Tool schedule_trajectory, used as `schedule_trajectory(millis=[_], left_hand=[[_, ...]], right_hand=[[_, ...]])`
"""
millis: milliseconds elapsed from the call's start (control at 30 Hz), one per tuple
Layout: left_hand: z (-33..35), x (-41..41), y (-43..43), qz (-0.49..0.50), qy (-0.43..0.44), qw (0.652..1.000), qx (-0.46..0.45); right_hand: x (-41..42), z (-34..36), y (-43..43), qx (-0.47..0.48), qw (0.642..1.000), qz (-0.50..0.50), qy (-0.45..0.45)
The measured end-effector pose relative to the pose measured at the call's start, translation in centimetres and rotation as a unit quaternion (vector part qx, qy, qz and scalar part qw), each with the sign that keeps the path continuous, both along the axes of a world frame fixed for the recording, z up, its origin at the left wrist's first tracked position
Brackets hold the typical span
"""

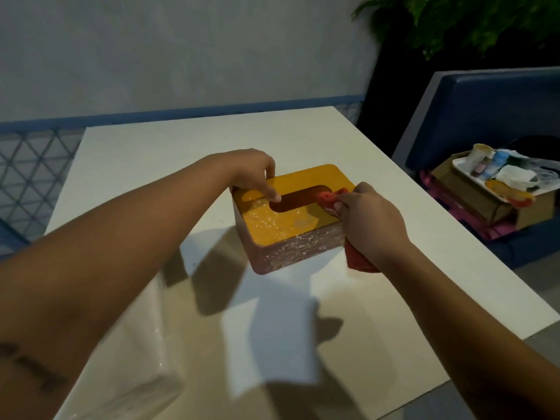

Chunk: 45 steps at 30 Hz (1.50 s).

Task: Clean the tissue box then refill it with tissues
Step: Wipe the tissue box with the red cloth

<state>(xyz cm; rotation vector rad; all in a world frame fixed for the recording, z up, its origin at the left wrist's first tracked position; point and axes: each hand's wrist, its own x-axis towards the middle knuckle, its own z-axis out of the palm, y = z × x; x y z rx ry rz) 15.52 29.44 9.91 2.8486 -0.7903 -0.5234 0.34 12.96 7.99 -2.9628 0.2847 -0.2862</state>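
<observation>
A tissue box (pixel 281 225) with a yellow lid, an oval slot and brownish-red sides stands on the white table (pixel 188 140). Its lid and front side glisten with wet drops. My left hand (pixel 254 174) grips the box's far left edge, with a finger at the slot's left end. My right hand (pixel 369 222) holds a red cloth (pixel 327 200) against the right end of the slot; more cloth hangs below my wrist. A clear-wrapped pack of white tissues (pixel 142 353) lies near the table's front left. A loose white tissue (pixel 272 338) lies in front of the box.
A blue bench seat (pixel 491 110) stands to the right of the table. On it a cardboard box (pixel 472 195) holds a tray with cups, bottles and wrappers. A green plant (pixel 472 22) is at the top right. A wall runs behind the table.
</observation>
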Motion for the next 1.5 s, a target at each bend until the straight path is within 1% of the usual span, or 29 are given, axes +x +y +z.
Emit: schedule_trajectory(millis=[67,133,233,300,333,367,433,533,633,700,833,900,933,1000,1100,1233,1300,1400,1500], left_hand=[[-0.1,0.0,-0.1,-0.004,-0.003,1.0,-0.001],[-0.2,0.0,-0.1,-0.002,-0.006,1.0,-0.002],[-0.2,-0.1,-0.1,-0.001,-0.007,1.0,-0.002],[-0.2,-0.1,-0.1,0.0,-0.004,1.0,-0.004],[-0.2,-0.2,0.0,0.001,-0.003,1.0,-0.006],[-0.2,-0.2,0.0,0.002,-0.003,1.0,-0.008],[-0.3,-0.2,0.1,0.004,-0.001,1.0,-0.013],[-0.4,-0.3,0.0,0.004,0.001,1.0,-0.016],[-0.4,-0.3,0.0,0.006,-0.001,1.0,-0.013],[-0.3,-0.3,-0.1,0.007,-0.002,1.0,-0.009],[-0.3,-0.2,-0.2,0.009,0.006,1.0,-0.007],[-0.3,-0.1,-0.2,0.007,0.006,1.0,-0.007],[-0.3,-0.1,-0.1,0.007,0.007,1.0,-0.008],[-0.3,-0.2,-0.1,0.008,0.008,1.0,-0.011],[-0.3,-0.1,-0.1,0.006,0.006,1.0,-0.01],[-0.3,-0.1,-0.1,0.006,0.009,1.0,-0.008],[-0.1,0.0,-0.2,0.005,0.016,1.0,-0.009],[0.1,-0.1,-0.2,0.004,0.023,1.0,-0.013],[0.0,-0.1,-0.1,0.005,0.026,1.0,-0.016]], right_hand=[[0.7,0.1,0.9,-0.002,1.0,-0.025,0.007],[0.9,0.1,2.6,0.0,1.0,-0.019,0.001],[0.2,-0.4,5.0,0.013,0.999,0.043,-0.004],[-0.7,-0.4,5.3,0.009,0.996,0.091,0.003],[-0.9,-0.2,4.9,0.011,0.995,0.099,0.009],[-1.0,0.2,4.2,0.018,0.995,0.092,0.017],[-0.7,0.8,2.6,0.028,0.998,0.046,0.031],[0.2,1.0,1.6,0.013,0.999,-0.023,0.044],[0.8,0.8,3.3,0.009,0.998,-0.036,0.045],[0.7,0.6,5.0,0.008,0.999,-0.012,0.049],[-1.2,0.7,6.9,0.025,0.993,0.11,0.039],[-2.0,1.2,6.1,0.027,0.986,0.154,0.058],[-2.1,1.5,5.4,0.025,0.984,0.159,0.076],[-1.9,2.1,3.9,0.033,0.988,0.117,0.091],[-0.8,2.1,2.9,0.028,0.996,0.03,0.079],[0.4,1.6,5.9,0.018,0.996,-0.009,0.085],[0.3,1.4,7.6,0.014,0.996,0.022,0.084],[-0.8,1.7,9.1,0.002,0.99,0.117,0.082],[-1.9,2.3,8.9,0.013,0.976,0.178,0.124]])
